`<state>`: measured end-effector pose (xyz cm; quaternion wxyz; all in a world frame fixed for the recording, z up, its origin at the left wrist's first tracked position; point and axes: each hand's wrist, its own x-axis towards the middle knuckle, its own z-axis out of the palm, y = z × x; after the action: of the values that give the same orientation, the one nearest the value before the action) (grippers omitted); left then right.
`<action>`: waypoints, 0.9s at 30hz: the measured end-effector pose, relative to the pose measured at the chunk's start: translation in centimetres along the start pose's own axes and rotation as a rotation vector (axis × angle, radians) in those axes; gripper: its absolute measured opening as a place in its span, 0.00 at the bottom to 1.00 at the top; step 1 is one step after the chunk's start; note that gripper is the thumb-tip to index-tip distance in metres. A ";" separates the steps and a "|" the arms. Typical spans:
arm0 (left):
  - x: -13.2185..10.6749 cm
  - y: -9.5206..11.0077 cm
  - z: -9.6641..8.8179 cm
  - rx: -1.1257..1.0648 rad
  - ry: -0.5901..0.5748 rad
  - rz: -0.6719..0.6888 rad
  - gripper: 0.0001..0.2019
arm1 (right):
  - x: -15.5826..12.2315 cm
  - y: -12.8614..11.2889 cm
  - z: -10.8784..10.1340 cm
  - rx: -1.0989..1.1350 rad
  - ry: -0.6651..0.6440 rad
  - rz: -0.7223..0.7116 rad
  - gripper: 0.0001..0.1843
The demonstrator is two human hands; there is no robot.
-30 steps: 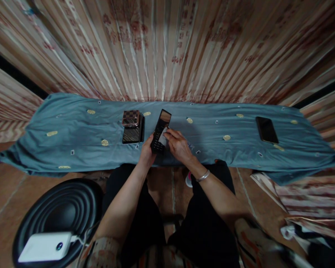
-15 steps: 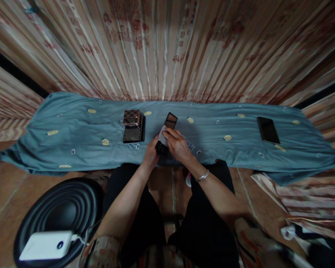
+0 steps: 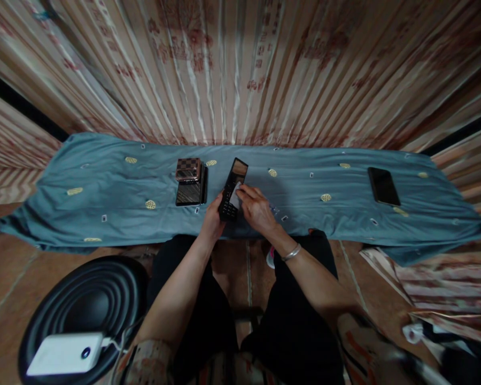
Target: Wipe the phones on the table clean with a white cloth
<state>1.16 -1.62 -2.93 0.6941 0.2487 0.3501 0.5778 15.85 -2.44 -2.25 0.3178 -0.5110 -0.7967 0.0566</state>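
Observation:
A black flip phone, unfolded with its keypad and screen facing up, is held at its lower left side by my left hand. My right hand pinches a small white cloth or wipe, which lies against the phone near the hinge and upper keys. The phone is tilted, its screen end pointing away from me, over the blue-green cloth. The fingers of my left hand are partly hidden behind the phone.
The bench is covered by a patterned blue-green cloth. Stacked phones with a checkered one on top lie left; another black phone lies right. A white power bank rests on a black round stool. Curtains hang behind.
My right hand has drawn the white cloth slightly down and right, uncovering more keypad. The phone has shifted a little left and turned more upright.

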 end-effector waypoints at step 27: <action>-0.4 0.1 0.5 -0.033 0.009 -0.017 0.10 | -0.2 0.1 0.2 0.014 0.019 -0.001 0.24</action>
<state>1.47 -1.93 -2.43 0.7014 0.2316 0.3458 0.5787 15.87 -2.48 -2.51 0.3289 -0.5088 -0.7935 0.0573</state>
